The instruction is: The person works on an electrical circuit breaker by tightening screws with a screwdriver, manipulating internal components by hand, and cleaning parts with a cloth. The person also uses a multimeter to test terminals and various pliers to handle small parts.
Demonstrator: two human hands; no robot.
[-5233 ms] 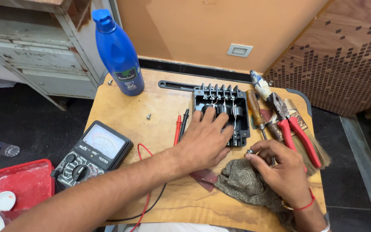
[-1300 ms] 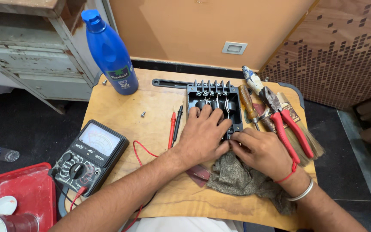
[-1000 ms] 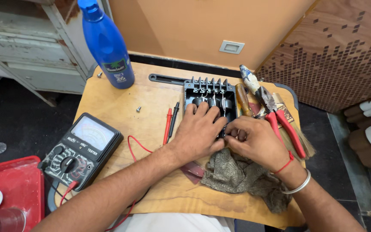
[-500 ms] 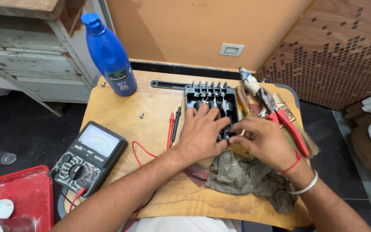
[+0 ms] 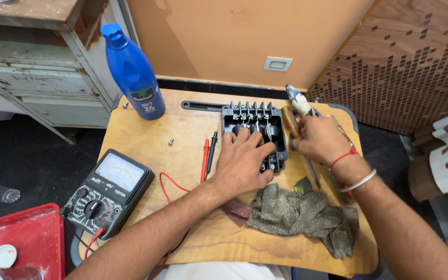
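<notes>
Fingers of the left hand [image 5: 245, 161] lie spread and flat over the black terminal block [image 5: 255, 132], pressing it to the wooden board [image 5: 146, 129] rather than gripping it; the block sits just past the board's centre, toward twelve o'clock. At three o'clock from it, the right hand [image 5: 320, 140] is curled among the tools lying there. An amber screwdriver handle [image 5: 289, 120] shows at its fingertips, but I cannot tell whether the hand truly holds it.

Risks, as I judge them: a tool brought in from that side could skid off a small screw head and jab the fingers covering the block, since they rest right among the terminals. If the flat hand eases up, the block could slide on the smooth wood. The loose screw [image 5: 171, 141] at nine o'clock could roll off the edge and be lost. The probes [image 5: 208, 153], red and black, lie just beside the left wrist, and their leads run to the multimeter [image 5: 107, 192] at eight o'clock; a forearm dragging them could pull the meter about. The grey rag [image 5: 302, 218] at five o'clock could hide small parts. The blue bottle [image 5: 133, 70] at ten o'clock stands well apart.
</notes>
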